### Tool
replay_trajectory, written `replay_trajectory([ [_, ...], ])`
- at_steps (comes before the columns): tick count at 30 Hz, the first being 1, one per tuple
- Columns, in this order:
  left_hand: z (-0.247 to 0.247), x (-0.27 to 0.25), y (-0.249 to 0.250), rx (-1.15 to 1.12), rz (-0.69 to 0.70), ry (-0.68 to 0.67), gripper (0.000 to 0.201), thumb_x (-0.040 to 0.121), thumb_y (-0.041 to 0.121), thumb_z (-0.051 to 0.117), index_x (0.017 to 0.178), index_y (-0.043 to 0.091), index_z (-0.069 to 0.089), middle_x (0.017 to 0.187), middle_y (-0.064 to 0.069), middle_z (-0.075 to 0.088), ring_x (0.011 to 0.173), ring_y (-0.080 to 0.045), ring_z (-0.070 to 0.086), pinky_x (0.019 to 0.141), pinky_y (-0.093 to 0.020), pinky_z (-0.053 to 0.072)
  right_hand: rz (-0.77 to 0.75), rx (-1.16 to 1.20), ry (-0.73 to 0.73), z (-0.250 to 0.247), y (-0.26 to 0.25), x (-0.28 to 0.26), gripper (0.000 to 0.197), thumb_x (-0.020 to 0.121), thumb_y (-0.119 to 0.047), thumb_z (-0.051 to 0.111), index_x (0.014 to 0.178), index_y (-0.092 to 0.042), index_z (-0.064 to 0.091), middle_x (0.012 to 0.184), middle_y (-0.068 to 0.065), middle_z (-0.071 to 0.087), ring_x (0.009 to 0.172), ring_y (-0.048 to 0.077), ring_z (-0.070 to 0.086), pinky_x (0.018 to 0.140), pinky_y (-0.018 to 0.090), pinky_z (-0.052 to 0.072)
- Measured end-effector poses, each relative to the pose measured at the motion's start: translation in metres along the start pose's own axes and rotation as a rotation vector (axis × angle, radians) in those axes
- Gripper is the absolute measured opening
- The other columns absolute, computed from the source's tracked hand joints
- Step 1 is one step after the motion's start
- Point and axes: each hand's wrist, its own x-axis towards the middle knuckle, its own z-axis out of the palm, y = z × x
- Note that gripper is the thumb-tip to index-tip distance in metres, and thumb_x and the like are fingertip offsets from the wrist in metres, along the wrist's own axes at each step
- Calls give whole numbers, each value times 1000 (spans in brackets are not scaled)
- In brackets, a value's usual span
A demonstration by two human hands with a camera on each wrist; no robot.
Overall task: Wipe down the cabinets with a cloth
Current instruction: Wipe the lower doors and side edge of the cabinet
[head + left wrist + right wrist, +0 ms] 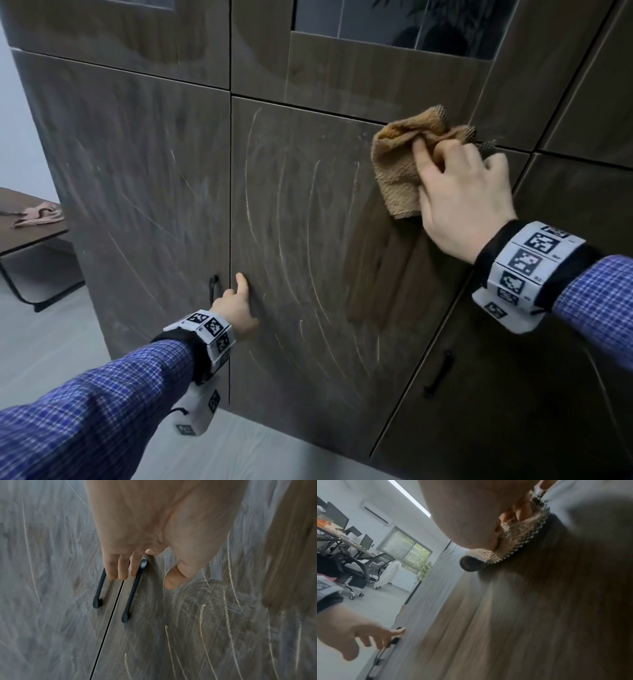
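The dark wood cabinet's middle lower door [301,222] is dusty, with pale curved streaks; a darker wiped patch [380,274] runs down its right side. My right hand [459,192] grips a bunched tan cloth [397,164] and presses it on the door's upper right corner. The right wrist view shows the cloth [513,540] crumpled under that hand's fingers. Lower down, my left hand [236,305] is at the seam between two doors. Its thumb [173,580] presses on the wood and its fingers [116,569] curl round the black door handle [133,588].
A second black handle [99,588] sits on the left door, another handle [440,373] on the right door. Glass panels [394,24] are above. At far left a brown table [20,236] carries a pink cloth [39,214]. Office chairs [368,566] stand behind on the pale floor.
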Motion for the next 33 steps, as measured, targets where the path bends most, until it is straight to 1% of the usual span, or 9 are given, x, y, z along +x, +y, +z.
replay_trajectory([
  [4, -1, 2, -2, -32, 3, -13, 100, 89, 29, 53, 156, 19, -20, 152, -15, 30, 134, -35, 43, 112, -46, 38, -34, 49, 18, 7, -43, 11, 63, 82, -28, 55, 143, -16, 42, 121, 14, 50, 101, 33, 47, 78, 43, 34],
  [9, 0, 4, -5, -45, 50, -22, 100, 92, 24, 54, 156, 18, -23, 152, -16, 29, 134, -36, 43, 110, -44, 40, -402, 98, -124, 54, -132, -25, 63, 81, -29, 55, 142, -17, 46, 122, 5, 52, 104, 28, 48, 83, 44, 30],
  [12, 9, 3, 0, -85, 48, -2, 98, 92, 19, 51, 155, 16, -24, 155, -17, 21, 137, -37, 39, 111, -45, 39, -611, 28, -296, 70, -146, -60, 64, 84, -32, 42, 146, -14, 41, 125, 4, 51, 105, 26, 48, 83, 44, 31],
  [14, 17, 2, -2, -116, 68, 38, 102, 89, 18, 54, 155, 17, -24, 153, -16, 22, 136, -36, 40, 110, -46, 41, -698, -12, -238, 67, -136, -54, 62, 84, -33, 42, 142, -14, 47, 119, 4, 54, 99, 26, 50, 79, 42, 33],
  [18, 20, 0, -6, -159, 93, 55, 106, 86, 18, 56, 155, 20, -24, 145, -14, 27, 129, -35, 45, 106, -45, 45, -464, -3, 56, 36, -103, 27, 58, 84, -32, 45, 139, -13, 50, 121, 10, 56, 100, 32, 51, 79, 45, 29],
  [22, 16, -4, -3, -161, 79, 55, 106, 87, 21, 57, 155, 19, -24, 148, -13, 25, 131, -33, 44, 107, -44, 44, -201, 30, 110, 8, -105, 77, 62, 85, -32, 49, 144, -14, 41, 123, 15, 48, 106, 34, 45, 84, 45, 32],
  [26, 17, -6, -5, -154, 77, 50, 110, 85, 23, 60, 156, 21, -24, 151, -13, 23, 134, -33, 43, 107, -43, 43, -473, 86, 41, 46, -146, 24, 62, 79, -36, 62, 136, -14, 53, 122, 10, 54, 101, 31, 50, 82, 44, 27],
  [30, 13, -8, -6, -143, 77, 41, 109, 86, 25, 59, 155, 24, -24, 152, -11, 23, 131, -31, 46, 101, -41, 46, -667, 85, -296, 73, -167, -46, 70, 81, -42, 57, 143, -12, 46, 127, 6, 51, 106, 28, 47, 84, 46, 29],
  [33, 12, -9, -9, -149, 94, 45, 109, 84, 26, 58, 155, 26, -24, 148, -10, 27, 128, -30, 48, 100, -41, 48, -679, 38, -241, 64, -163, -35, 61, 86, -43, 53, 139, -13, 52, 123, 7, 54, 102, 28, 50, 82, 45, 30],
])
